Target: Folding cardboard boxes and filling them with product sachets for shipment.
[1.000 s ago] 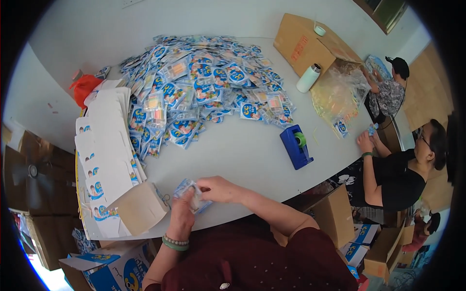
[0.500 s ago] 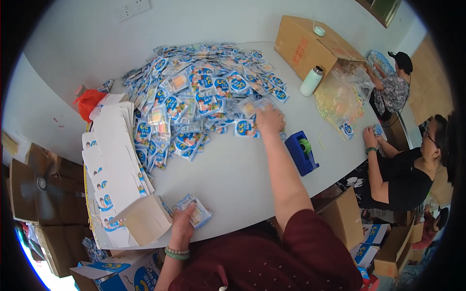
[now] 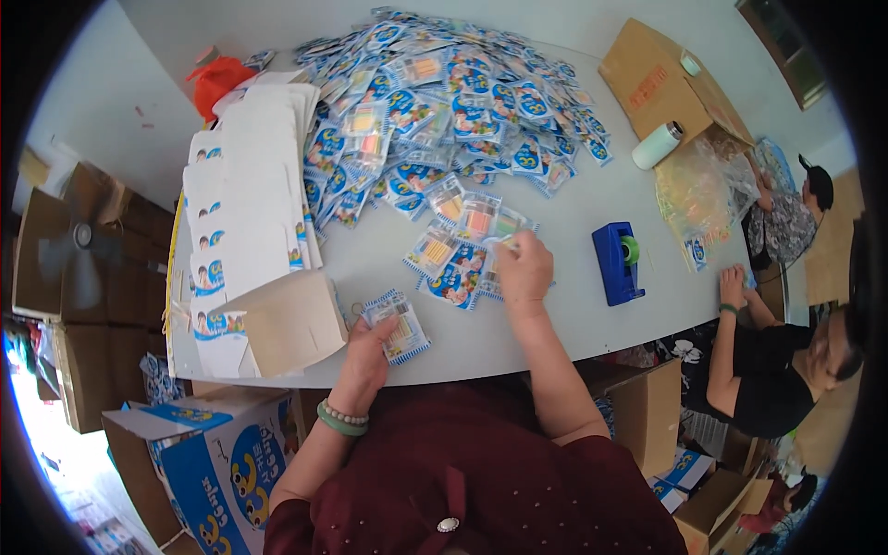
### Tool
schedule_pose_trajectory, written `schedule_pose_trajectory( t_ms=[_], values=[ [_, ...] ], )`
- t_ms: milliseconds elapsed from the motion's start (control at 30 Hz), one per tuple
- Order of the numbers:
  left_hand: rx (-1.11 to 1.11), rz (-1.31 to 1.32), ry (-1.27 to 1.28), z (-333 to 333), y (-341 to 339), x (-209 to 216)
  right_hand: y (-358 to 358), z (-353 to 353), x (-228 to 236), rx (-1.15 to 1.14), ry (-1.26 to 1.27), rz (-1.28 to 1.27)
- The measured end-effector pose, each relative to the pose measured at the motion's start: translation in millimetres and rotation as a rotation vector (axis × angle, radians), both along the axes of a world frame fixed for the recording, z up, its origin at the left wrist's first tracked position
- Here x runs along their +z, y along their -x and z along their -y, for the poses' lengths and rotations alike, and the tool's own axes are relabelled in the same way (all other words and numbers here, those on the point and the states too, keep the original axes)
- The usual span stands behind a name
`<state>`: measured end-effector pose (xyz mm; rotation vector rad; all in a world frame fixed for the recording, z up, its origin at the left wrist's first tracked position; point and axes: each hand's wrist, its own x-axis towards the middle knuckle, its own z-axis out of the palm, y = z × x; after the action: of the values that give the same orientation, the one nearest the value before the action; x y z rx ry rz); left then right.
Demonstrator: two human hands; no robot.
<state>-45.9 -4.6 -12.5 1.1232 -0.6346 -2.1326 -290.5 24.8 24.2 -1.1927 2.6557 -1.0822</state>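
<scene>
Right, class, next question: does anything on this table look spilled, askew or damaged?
A crumpled clear bag sprawls on the tabletop beside the brown carton, apparently spilling out of it, which looks untidy. The heaped packets lie jumbled at many angles. No damage is plain.

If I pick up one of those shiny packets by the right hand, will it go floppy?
A packet would probably feel light, being small and flat. Its clear wrapper may be slippery, since it shines. The thin striped edge would likely bend, but the coloured pieces inside might keep the middle stiffer.
</scene>
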Motion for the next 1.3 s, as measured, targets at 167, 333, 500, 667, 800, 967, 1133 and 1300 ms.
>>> schedule_pose_trajectory(
  t_ms=[167, 333, 500, 667, 800, 967, 1133, 1300],
  values=[
    [-0.007, 0.059, 0.006, -7.8, -1.1, 3.7, -22.7, -2.1, 23.4, 0.253, -0.077, 0.317],
    [-0.058, 0.096, 0.039, -8.8, -0.9, 5.5, -26.3, 47.5, -6.4, 0.823, -0.116, -0.414],
    [-0.085, 0.062, 0.016, -8.8, -5.0, 2.6, -18.1, 75.7, 13.5, 0.912, -0.343, -0.266],
    [-0.082, 0.037, 0.002, -7.6, -3.5, 1.4, -11.9, 72.3, 19.0, 0.953, -0.385, -0.369],
    [-0.145, 0.054, 0.020, -5.2, -0.4, 7.6, -1.6, 67.1, -8.9, 1.007, -0.140, -0.468],
    [-0.128, 0.062, 0.022, -7.0, -2.3, -0.3, -14.4, 81.3, -2.1, 1.000, -0.440, -0.486],
    [-0.106, 0.032, 0.025, -10.0, -2.8, -3.1, -12.4, 91.1, 10.8, 1.045, -0.590, -0.414],
    [-0.082, 0.027, 0.022, -10.8, -2.8, -2.2, -9.0, 80.0, 16.6, 1.123, -0.486, -0.320]
  ],
)
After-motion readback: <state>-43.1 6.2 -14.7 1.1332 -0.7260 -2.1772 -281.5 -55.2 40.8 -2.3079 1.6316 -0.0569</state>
